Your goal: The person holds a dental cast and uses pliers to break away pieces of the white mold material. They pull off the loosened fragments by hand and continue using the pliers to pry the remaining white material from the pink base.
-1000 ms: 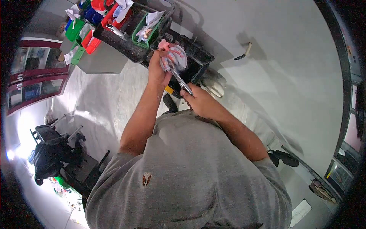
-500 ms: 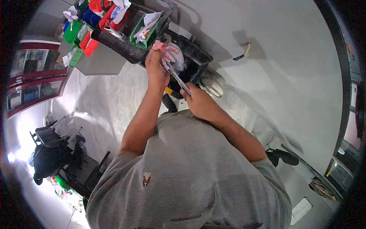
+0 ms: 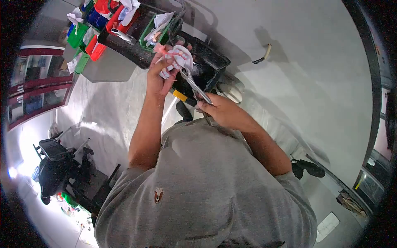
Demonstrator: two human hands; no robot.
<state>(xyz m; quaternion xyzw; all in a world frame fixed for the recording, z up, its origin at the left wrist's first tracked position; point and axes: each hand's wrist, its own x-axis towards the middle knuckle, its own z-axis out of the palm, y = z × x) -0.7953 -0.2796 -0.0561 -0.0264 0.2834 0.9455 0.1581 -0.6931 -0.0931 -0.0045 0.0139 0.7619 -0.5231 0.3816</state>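
My left hand (image 3: 158, 76) is closed around a white and pink dental model (image 3: 180, 58), with pink material at its upper left side. Pliers (image 3: 193, 84) with long metal handles are gripped in my right hand (image 3: 217, 108), their jaws at the lower right edge of the model. Both hands are above the near side of a black tray (image 3: 211, 62). Just beyond the model, a green bin (image 3: 149, 36) holds papers and small items.
Red bins (image 3: 96, 48) and green bins (image 3: 78, 36) stand at the upper left. A white-handled tool (image 3: 123, 35) lies on the black tray. A cable end (image 3: 263, 58) sticks out at the right. A black chair (image 3: 53, 148) stands at the left.
My left hand has moved left and turned, showing more of the model. The pliers have shifted slightly down and right, with their handles more spread.
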